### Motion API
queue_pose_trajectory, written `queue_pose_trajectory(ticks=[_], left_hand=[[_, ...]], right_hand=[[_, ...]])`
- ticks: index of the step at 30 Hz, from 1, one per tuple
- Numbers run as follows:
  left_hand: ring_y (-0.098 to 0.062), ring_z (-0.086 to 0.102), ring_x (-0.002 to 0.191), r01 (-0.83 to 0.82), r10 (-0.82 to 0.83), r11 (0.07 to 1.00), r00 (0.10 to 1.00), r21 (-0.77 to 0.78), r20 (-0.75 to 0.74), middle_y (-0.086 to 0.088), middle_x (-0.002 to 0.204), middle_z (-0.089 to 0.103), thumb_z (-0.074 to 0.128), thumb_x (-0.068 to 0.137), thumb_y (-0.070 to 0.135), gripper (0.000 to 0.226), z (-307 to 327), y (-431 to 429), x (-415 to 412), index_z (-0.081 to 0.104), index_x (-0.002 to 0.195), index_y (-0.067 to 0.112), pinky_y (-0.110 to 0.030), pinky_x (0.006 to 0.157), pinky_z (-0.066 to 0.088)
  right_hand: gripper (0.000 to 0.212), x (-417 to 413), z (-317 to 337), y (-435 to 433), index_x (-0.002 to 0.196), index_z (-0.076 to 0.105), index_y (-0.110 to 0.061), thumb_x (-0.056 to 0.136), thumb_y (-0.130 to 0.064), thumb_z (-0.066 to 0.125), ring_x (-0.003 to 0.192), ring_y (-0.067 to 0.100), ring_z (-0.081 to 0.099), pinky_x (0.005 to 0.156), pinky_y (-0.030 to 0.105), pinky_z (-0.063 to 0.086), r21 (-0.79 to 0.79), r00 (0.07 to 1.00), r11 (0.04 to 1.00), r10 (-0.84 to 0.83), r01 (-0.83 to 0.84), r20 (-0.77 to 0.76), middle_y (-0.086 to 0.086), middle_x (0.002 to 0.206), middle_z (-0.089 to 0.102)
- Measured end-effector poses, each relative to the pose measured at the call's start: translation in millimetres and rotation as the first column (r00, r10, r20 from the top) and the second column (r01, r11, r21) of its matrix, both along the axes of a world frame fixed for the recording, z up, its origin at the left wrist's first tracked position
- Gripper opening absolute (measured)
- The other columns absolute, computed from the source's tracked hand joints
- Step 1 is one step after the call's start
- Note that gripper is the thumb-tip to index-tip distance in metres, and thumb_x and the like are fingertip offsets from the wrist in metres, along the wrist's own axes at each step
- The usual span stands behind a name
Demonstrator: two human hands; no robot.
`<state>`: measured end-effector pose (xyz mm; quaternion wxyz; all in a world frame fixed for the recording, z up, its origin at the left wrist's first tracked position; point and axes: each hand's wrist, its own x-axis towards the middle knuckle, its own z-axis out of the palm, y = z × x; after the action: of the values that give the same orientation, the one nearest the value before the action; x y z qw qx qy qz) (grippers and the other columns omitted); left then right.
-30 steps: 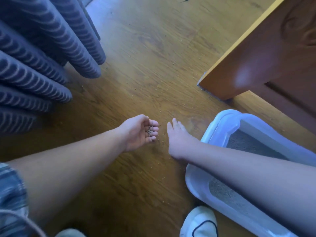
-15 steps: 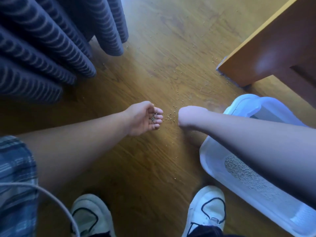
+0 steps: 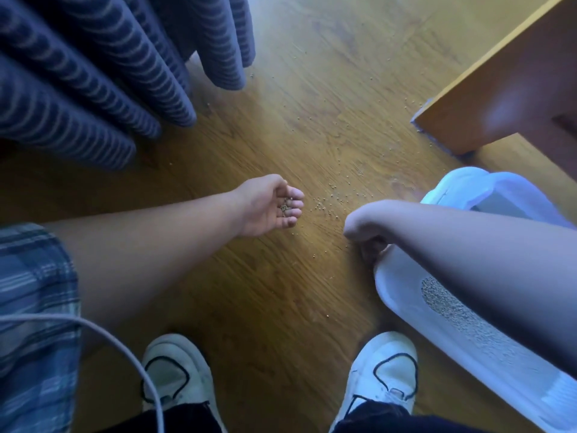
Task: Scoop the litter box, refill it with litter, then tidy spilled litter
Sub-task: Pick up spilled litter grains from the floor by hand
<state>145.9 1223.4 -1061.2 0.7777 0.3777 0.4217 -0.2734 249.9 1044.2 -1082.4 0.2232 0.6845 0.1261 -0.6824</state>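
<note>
My left hand is cupped palm-up just above the wooden floor, its fingers curled round a small heap of grey litter grains. More spilled litter lies scattered on the floor between my hands and further out. My right hand is bent down at the wrist beside the near corner of the litter box; its fingers are tucked underneath and hidden. The white litter box lies at the right under my right forearm, with grey litter inside.
A blue striped curtain hangs to the floor at the upper left. A wooden furniture corner juts in at the upper right, with grains along its base. My white shoes stand below, and a grey cable crosses the lower left.
My right hand, which lay flat with straight fingers on the floor, has bent at the wrist and drawn back toward the box. My left hand stays cupped with grains. The view has tilted down.
</note>
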Motion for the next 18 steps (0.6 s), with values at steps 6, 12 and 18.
queue_pose_trajectory(ticks=[6,12,18], left_hand=[[-0.02,0.056,0.062,-0.012,0.012,1.0,1.0,-0.019,0.009,-0.01,0.074,0.057,0.032,0.097,0.012,0.027,4,-1,3,0.057,0.092,0.004,-0.03,0.064,0.05],[-0.019,0.057,0.064,-0.027,0.027,1.0,1.0,-0.002,0.014,-0.01,0.077,0.057,0.031,0.098,0.012,0.028,5,5,1,0.058,0.095,0.004,-0.029,0.063,0.052],[-0.02,0.057,0.065,-0.025,0.025,1.0,1.0,-0.001,0.012,-0.01,0.078,0.057,0.032,0.099,0.013,0.027,10,2,1,0.057,0.1,0.004,-0.03,0.064,0.052]], right_hand=[[0.049,36,2,-2,0.095,0.069,-0.002,0.086,-0.001,0.021,0.046,0.012,0.045,0.042,0.017,0.025,0.311,0.666,0.648,-0.743,0.696,0.058,0.005,0.06,0.062],[0.049,11,-4,-4,0.091,0.066,0.003,0.094,-0.005,0.018,0.038,0.007,0.044,0.037,0.014,0.025,0.043,0.854,0.854,-0.52,0.519,0.01,0.007,0.057,0.062],[0.039,16,-16,8,0.092,0.067,-0.004,0.094,-0.005,0.028,0.048,0.011,0.047,0.044,0.02,0.03,0.306,0.744,0.701,-0.667,0.645,-0.039,0.003,0.062,0.06]])
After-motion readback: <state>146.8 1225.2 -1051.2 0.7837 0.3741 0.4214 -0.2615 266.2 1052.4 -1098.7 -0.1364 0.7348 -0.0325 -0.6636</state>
